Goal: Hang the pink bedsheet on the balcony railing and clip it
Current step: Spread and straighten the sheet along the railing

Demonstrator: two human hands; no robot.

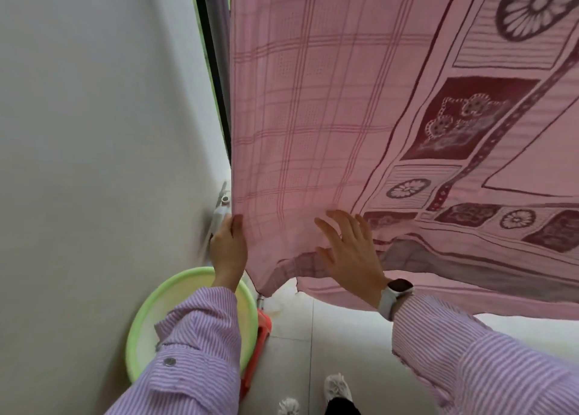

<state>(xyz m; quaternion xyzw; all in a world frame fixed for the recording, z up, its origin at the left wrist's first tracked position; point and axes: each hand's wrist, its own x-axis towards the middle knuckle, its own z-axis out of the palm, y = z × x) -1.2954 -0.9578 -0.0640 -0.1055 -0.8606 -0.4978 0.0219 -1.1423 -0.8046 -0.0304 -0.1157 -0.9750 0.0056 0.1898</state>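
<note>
The pink bedsheet (329, 107), checked on the left and patterned with dark red flowers and squares on the right, hangs spread across most of the view. Its lower hem droops near the floor. My left hand (227, 248) grips the sheet's left edge, next to a white pipe fitting (223, 207) on the wall. My right hand (351, 251) lies flat on the cloth with fingers spread, holding nothing. A dark railing post (216, 54) shows in the gap between wall and sheet. No clip is visible.
A white wall (94, 132) fills the left. A light green basin (147, 317) stands on the floor below my left arm, beside a red stool (260, 336). White floor tiles (329, 345) and my shoes lie below. A white watch (396, 295) is on my right wrist.
</note>
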